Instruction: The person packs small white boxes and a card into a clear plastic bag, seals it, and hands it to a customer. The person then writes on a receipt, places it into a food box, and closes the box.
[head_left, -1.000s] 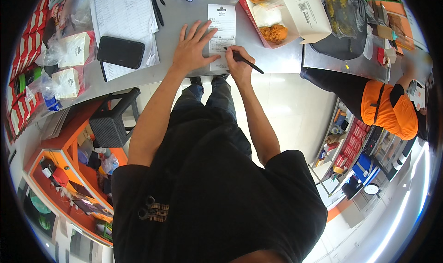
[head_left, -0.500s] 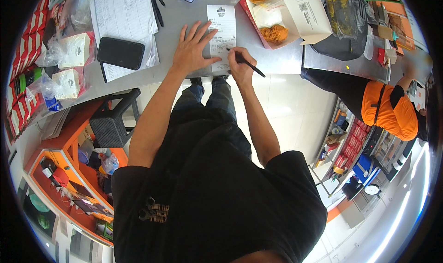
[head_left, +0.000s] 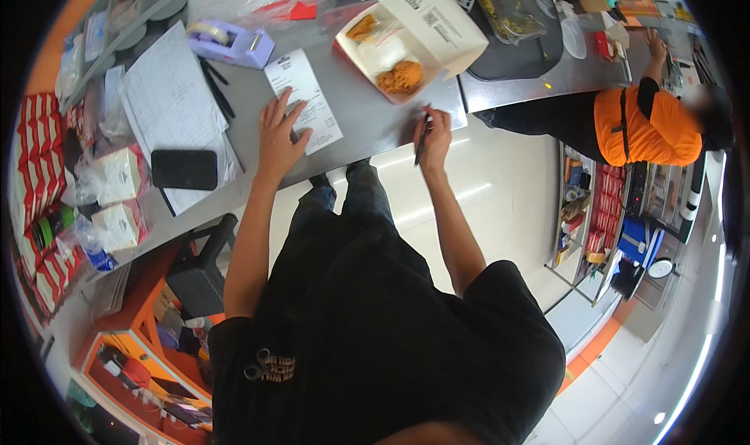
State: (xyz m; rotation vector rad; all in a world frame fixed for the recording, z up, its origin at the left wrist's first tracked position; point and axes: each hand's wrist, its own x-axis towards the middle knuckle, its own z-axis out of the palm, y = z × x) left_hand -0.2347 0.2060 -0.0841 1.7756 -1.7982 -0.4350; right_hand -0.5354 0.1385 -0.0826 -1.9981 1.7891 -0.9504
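Note:
My left hand (head_left: 279,136) rests with its fingers apart on the left side of a long white printed receipt (head_left: 316,110), which lies slanted on the metal counter (head_left: 359,128). My right hand (head_left: 435,139) is closed round a black pen (head_left: 423,142) at the counter's front edge, away from the paper. Beyond it stands an open takeaway box (head_left: 457,35) with its lid folded back to the right. Inside are a piece of fried chicken (head_left: 400,78), a white wrapped portion (head_left: 383,52) and a small orange-brown item (head_left: 362,28).
A purple tape dispenser (head_left: 246,48) stands behind the receipt. Written sheets (head_left: 168,93) lie on the left under a black phone (head_left: 184,169), near bagged boxes (head_left: 117,175). A black tray (head_left: 516,62) is at the right. A person in orange (head_left: 637,128) stands farther right.
My right hand has drawn the pen off the receipt and moved right, to the counter's edge. The receipt now lies at a slant, with my left hand lower on its left side. The view has shifted.

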